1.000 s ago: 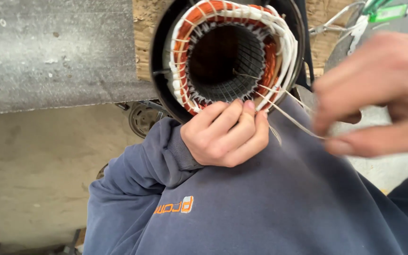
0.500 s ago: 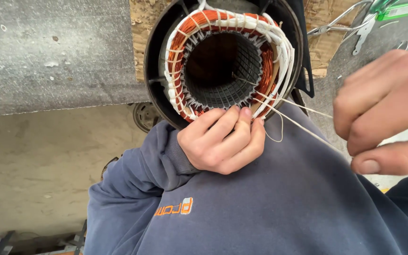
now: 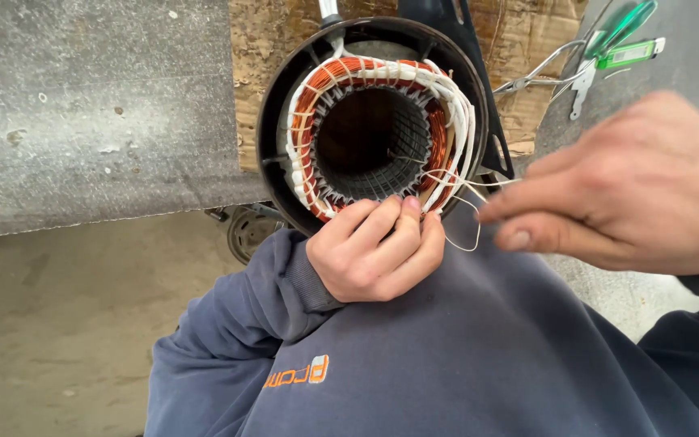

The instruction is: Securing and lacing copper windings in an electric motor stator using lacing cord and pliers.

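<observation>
The right hand [image 3: 633, 194] is cut off at the frame's right edge, its wrist unseen, and its close fingertips are blurred. The left hand [image 3: 374, 247] covers the lower rim of the motor stator [image 3: 374, 133]. The stator's top mount and the green-handled tools [image 3: 616, 44] run past the top edge.

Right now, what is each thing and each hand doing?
Motor stator: copper coils bare, partly laced with white cord.
White cord: loose loop, running from the coils to the right hand.
Left hand: curled, fingertips on the coil's lower edge.
Right hand: pinching the cord.
Green-handled tools: lying untouched.
</observation>
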